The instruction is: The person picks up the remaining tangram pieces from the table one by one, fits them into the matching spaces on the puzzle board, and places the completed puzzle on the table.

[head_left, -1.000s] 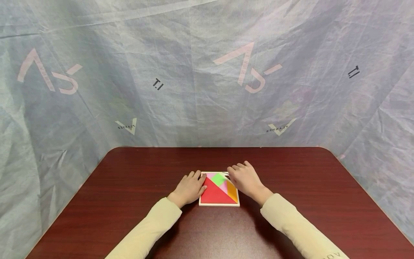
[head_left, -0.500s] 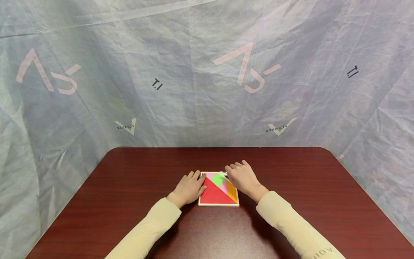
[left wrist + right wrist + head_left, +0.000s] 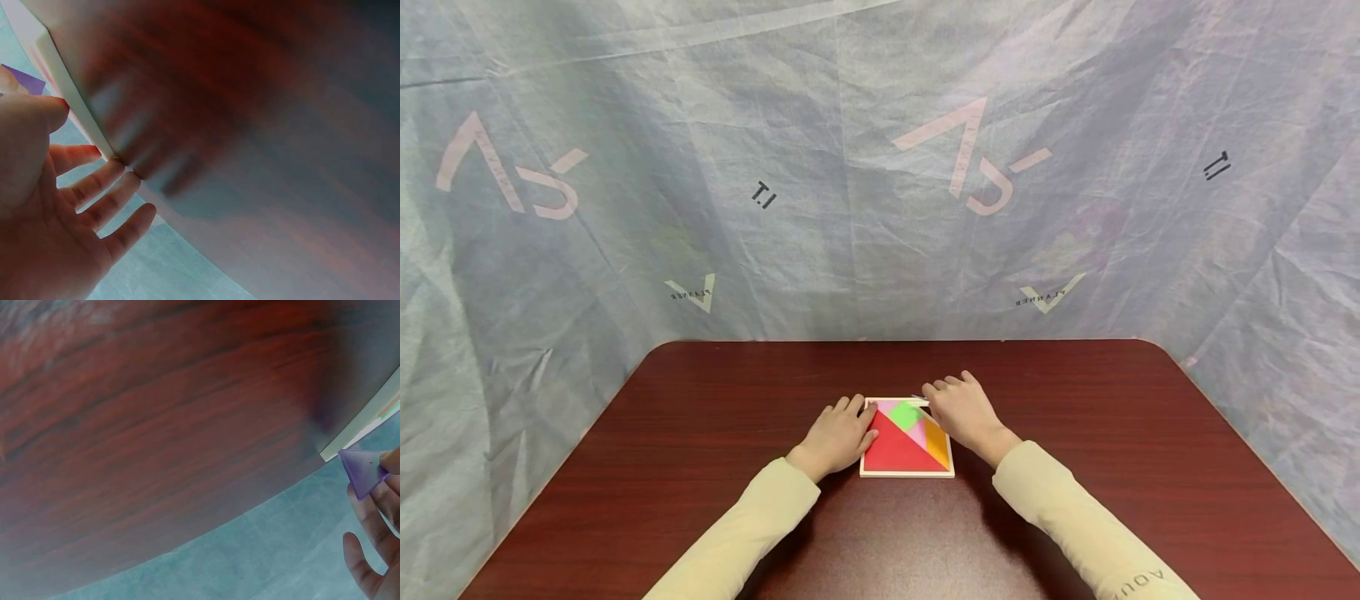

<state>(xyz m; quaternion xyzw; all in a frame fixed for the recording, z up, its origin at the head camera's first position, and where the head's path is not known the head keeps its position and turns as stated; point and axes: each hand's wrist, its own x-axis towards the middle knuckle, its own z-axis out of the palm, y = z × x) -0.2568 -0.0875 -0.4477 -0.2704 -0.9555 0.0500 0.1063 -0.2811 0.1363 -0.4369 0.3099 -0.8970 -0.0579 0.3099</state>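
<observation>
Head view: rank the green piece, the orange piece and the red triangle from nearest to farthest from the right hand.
From the right hand:
1. Orange piece, at the tray's right edge, right beside the hand. The green piece, at the far middle just off the fingertips, is too close to call against it.
2. Red triangle, the near-left part of the tray, farthest.

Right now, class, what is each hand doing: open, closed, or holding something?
Left hand: open, fingers straight, resting against the puzzle tray's left edge.
Right hand: fingers pinching a purple triangle piece at the tray's far corner.
</observation>
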